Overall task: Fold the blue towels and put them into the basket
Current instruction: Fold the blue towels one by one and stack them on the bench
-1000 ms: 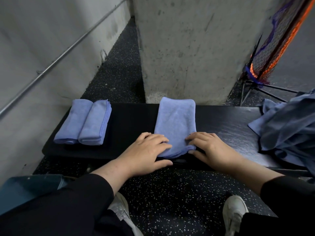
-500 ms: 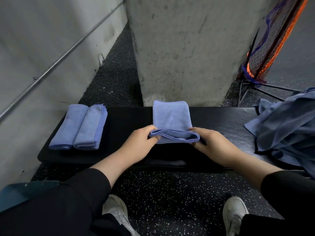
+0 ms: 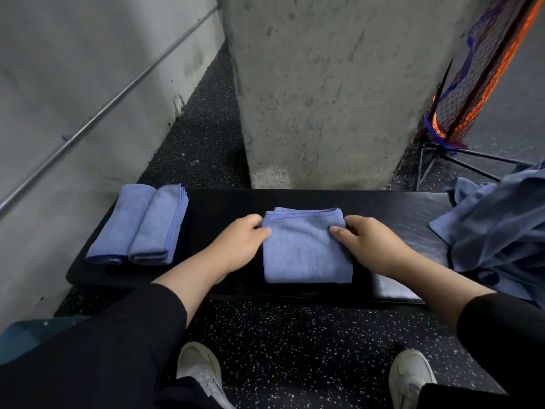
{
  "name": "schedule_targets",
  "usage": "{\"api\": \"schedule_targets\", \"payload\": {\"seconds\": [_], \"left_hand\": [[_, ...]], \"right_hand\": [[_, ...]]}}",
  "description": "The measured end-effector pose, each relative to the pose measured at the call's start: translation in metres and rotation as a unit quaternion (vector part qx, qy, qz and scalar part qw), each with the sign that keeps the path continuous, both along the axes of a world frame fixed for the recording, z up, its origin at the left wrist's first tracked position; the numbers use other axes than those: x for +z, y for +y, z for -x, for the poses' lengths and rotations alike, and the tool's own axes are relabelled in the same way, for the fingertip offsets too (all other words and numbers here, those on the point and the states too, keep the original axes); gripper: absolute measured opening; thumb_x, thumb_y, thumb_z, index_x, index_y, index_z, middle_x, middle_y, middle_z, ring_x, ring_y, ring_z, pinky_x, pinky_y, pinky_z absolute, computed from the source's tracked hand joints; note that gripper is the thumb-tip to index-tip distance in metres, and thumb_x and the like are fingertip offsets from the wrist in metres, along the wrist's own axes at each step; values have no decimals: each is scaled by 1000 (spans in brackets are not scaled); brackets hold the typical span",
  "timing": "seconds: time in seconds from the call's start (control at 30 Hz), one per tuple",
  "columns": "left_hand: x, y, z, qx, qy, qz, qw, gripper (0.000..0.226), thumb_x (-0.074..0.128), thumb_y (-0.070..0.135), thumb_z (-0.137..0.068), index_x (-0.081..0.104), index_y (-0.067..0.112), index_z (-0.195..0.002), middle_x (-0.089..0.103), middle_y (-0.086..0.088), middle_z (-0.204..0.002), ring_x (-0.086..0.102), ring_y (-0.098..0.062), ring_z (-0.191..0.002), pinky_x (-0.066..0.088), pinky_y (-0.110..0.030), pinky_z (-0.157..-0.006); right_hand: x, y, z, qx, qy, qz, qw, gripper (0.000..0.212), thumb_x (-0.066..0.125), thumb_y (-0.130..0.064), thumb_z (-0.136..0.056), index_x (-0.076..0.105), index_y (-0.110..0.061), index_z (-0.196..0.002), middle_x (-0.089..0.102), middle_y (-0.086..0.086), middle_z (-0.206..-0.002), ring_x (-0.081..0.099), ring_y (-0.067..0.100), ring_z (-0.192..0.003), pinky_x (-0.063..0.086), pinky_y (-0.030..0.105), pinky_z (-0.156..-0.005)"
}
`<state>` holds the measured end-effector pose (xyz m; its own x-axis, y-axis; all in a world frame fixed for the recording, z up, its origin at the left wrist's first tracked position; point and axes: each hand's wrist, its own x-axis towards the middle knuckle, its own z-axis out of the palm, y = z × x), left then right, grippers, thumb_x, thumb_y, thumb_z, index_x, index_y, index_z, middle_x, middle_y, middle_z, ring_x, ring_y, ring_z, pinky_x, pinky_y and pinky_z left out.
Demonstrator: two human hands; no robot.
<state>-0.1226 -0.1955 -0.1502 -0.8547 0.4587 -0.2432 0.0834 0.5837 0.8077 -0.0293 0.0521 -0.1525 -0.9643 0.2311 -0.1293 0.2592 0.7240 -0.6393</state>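
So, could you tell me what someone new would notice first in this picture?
First, the folded blue towel in the middle of the black bench, with the left hand and right hand pinching its far corners. Next, two folded towels lying side by side at the bench's left end, and a heap of unfolded towels at its right.

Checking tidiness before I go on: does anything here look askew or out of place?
Only the heap of unfolded blue cloth at the bench's right end, crumpled and hanging over the edge. The folded towels look neat.
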Motion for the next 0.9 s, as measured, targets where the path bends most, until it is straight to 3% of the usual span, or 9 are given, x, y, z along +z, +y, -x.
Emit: {"api": "schedule_targets", "payload": {"seconds": [0.13,0.27,0.4,0.5,0.57,0.63,0.7,0.77,0.9], "left_hand": [[-4,20,15,26,22,31,999,21,50,31,-101,62,15,-96,68,-9,-91,59,-21,-75,54,-46,-75],[-11,36,29,44,76,81,993,17,53,31,-101,61,15,-100,65,0,-88,57,-16,-77,40,-31,-63],[-16,38,29,72,235,119,962,28,53,34,-100,59,21,-124,59,0,-118,58,-20,-106,47,-38,-87],[-20,37,17,-83,382,91,916,35,52,31,-98,62,18,-129,57,1,-129,53,-21,-118,39,-40,-102],[-26,38,12,-169,386,129,898,42,48,36,-98,60,21,-136,52,3,-142,45,-17,-131,29,-37,-111],[-34,36,10,-210,346,185,896,49,42,43,-103,46,24,-148,34,7,-160,24,-10,-148,15,-36,-122],[-41,32,9,-239,306,242,889,60,30,50,-104,25,25,-158,8,11,-168,-1,-4,-153,3,-41,-125],[-45,29,8,-250,279,274,886,64,21,52,-104,9,25,-161,-7,14,-168,-15,1,-151,-3,-44,-126],[-46,29,9,-255,259,284,887,67,18,54,-104,-2,26,-161,-15,18,-166,-22,3,-147,-7,-44,-125]], "right_hand": [[-2,0,11,-45,1,9,999,39,56,-41,-98,59,-6,-80,61,3,-69,54,19,-62,41,34,-58],[-11,2,21,-75,-39,-78,993,40,56,-47,-95,55,-12,-74,60,0,-70,57,22,-71,40,32,-58],[-23,1,21,-123,-16,-160,979,40,56,-63,-90,53,-23,-90,59,-4,-88,58,27,-89,49,40,-74],[-22,-7,20,-95,175,-196,960,34,54,-52,-94,56,-23,-114,57,-1,-116,52,24,-108,43,44,-88],[-21,-16,17,4,251,-216,943,38,45,-48,-97,60,-24,-121,57,-4,-129,51,19,-119,38,42,-95],[-30,-23,12,98,196,-216,952,54,30,-53,-99,55,-24,-137,49,-6,-148,43,13,-138,30,43,-111],[-41,-23,6,150,63,-204,965,76,10,-67,-94,32,-27,-155,22,-11,-165,14,7,-152,12,48,-123],[-47,-15,4,180,-21,-210,961,89,-4,-79,-86,8,-31,-160,-4,-18,-166,-10,1,-151,0,48,-125],[-41,-1,5,190,-54,-213,957,88,-5,-73,-82,-7,-31,-159,-18,-21,-162,-21,-3,-146,-5,43,-125]]}}
